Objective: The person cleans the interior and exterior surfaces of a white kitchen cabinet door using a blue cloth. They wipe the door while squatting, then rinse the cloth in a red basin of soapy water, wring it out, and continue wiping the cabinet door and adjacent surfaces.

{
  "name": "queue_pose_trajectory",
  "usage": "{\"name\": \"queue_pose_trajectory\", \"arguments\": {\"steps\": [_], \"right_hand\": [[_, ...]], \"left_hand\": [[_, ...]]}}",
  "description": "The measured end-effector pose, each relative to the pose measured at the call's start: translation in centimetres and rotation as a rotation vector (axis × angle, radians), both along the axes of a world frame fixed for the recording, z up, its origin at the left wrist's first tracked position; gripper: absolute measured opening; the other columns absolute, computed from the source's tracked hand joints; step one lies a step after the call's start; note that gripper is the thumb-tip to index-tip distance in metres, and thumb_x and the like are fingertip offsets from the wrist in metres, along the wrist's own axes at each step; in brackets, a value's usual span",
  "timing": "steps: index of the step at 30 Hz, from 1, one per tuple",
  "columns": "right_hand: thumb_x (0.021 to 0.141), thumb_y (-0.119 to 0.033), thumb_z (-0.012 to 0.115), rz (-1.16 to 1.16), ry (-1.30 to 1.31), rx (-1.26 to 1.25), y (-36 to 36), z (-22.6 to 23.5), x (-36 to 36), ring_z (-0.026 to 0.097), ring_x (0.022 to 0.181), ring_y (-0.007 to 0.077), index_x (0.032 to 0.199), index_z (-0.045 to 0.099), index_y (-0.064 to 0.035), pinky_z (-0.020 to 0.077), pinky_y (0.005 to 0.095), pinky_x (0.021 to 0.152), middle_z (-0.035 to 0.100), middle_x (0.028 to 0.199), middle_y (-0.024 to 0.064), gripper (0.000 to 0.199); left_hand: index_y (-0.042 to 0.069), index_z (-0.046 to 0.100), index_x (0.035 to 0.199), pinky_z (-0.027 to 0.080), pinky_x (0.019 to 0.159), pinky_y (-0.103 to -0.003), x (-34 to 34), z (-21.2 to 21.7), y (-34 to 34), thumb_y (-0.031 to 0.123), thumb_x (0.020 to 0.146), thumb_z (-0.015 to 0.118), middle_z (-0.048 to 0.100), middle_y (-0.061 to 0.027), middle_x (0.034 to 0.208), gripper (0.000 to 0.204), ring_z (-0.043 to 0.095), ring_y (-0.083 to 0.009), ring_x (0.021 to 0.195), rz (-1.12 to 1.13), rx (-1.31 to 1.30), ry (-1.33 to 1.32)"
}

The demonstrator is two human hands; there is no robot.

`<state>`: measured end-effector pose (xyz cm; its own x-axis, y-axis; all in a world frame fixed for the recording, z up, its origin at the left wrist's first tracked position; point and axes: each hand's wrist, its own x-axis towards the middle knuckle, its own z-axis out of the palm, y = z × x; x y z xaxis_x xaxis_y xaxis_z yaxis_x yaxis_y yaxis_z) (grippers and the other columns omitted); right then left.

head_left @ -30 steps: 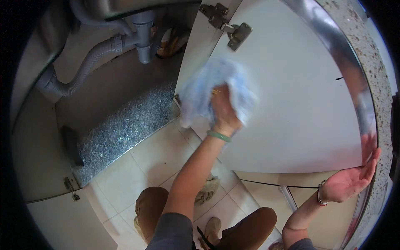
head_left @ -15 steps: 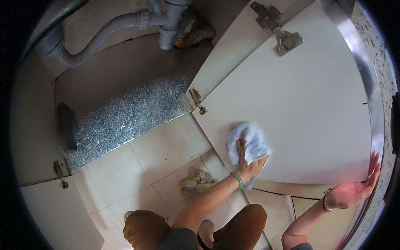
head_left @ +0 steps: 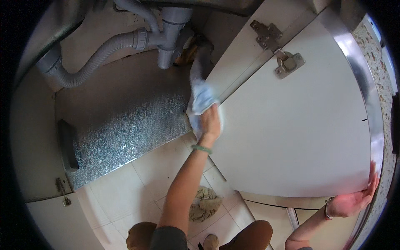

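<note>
A blue-and-white cloth (head_left: pixel 203 98) is bunched under my left hand (head_left: pixel 210 123), which wears a green bangle. My left hand presses it near the hinge side of a white cabinet door (head_left: pixel 291 133), next to the lower hinge spot, which the cloth covers. The cloth's outline is smeared by motion. My right hand (head_left: pixel 352 202), with a metal band at the wrist, lies against the door's outer lower corner, its fingers stretched out along the metal-trimmed edge. The upper hinge (head_left: pixel 277 50) shows plainly at the top of the door.
Left of the door is an under-sink cabinet with a silvery foil-lined floor (head_left: pixel 129 133). Grey drain pipes (head_left: pixel 108 52) run above it. A second door (head_left: pixel 62 218) stands open at the lower left. A crumpled dirty rag (head_left: pixel 205 204) lies on the tiles between my knees.
My left hand has carried the cloth up and left, from the door's lower face to its hinge side. My right hand has stayed at the door's corner. The view has shifted slightly.
</note>
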<state>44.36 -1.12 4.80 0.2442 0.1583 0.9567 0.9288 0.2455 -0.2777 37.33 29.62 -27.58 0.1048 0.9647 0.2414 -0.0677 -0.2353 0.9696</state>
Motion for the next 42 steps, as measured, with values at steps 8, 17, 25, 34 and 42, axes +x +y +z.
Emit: {"name": "queue_pose_trajectory", "arguments": {"steps": [8, 17, 25, 34, 42], "right_hand": [[0.103, -0.030, 0.021, -0.163, -0.018, 0.034, 0.9, -0.7, -0.2, 0.047, 0.128, 0.0390, 0.127, 0.048, 0.0095, 0.0415, 0.0527, 0.107, 0.047, 0.136, 0.0302, 0.054], [0.102, -0.026, 0.022, -0.094, -0.029, 0.055, -0.2, -0.4, 0.0, 0.049, 0.125, 0.0436, 0.123, 0.051, 0.0114, 0.0427, 0.0543, 0.106, 0.045, 0.137, 0.0300, 0.052], [0.097, -0.017, 0.022, 0.014, -0.070, 0.007, 0.1, -0.7, 1.1, 0.050, 0.123, 0.0464, 0.122, 0.051, 0.0135, 0.0422, 0.0540, 0.106, 0.047, 0.132, 0.0357, 0.048], [0.095, -0.016, 0.023, -0.099, -0.214, -0.026, -0.9, 0.0, 0.9, 0.053, 0.118, 0.0446, 0.117, 0.050, 0.0105, 0.0400, 0.0506, 0.106, 0.051, 0.126, 0.0355, 0.044], [0.095, -0.015, 0.023, -0.135, -0.167, -0.074, -2.7, -1.0, 2.2, 0.048, 0.125, 0.0455, 0.120, 0.049, 0.0086, 0.0365, 0.0510, 0.110, 0.046, 0.133, 0.0379, 0.043]], "left_hand": [[-0.002, 0.047, 0.134, 0.005, 0.119, -0.051, -0.3, 9.6, 0.7, 0.035, 0.104, 0.033, 0.031, -0.0263, 0.150, 0.050, 0.020, -0.0403, 0.144, -0.240, 0.152, -0.185], [-0.001, 0.053, 0.126, 0.031, 0.106, -0.047, 0.7, 4.6, 2.9, 0.033, 0.104, 0.034, 0.052, -0.0263, 0.131, 0.045, 0.045, -0.0404, 0.125, -0.127, 0.209, 0.135], [-0.009, 0.035, 0.141, 0.023, 0.115, -0.039, 0.8, 0.3, 3.8, 0.039, 0.106, 0.025, 0.037, -0.0279, 0.146, 0.061, 0.034, -0.0373, 0.136, -0.179, -0.253, -0.136], [-0.008, 0.031, 0.144, 0.023, 0.115, -0.036, 0.9, 9.7, 7.5, 0.038, 0.106, 0.027, 0.037, -0.0224, 0.148, 0.061, 0.034, -0.0325, 0.137, -0.048, 0.294, -0.065], [-0.010, 0.042, 0.136, 0.027, 0.111, -0.041, 0.3, -4.3, 9.1, 0.042, 0.105, 0.024, 0.042, -0.0278, 0.142, 0.063, 0.037, -0.0357, 0.134, 0.061, -0.271, -0.191]]}}
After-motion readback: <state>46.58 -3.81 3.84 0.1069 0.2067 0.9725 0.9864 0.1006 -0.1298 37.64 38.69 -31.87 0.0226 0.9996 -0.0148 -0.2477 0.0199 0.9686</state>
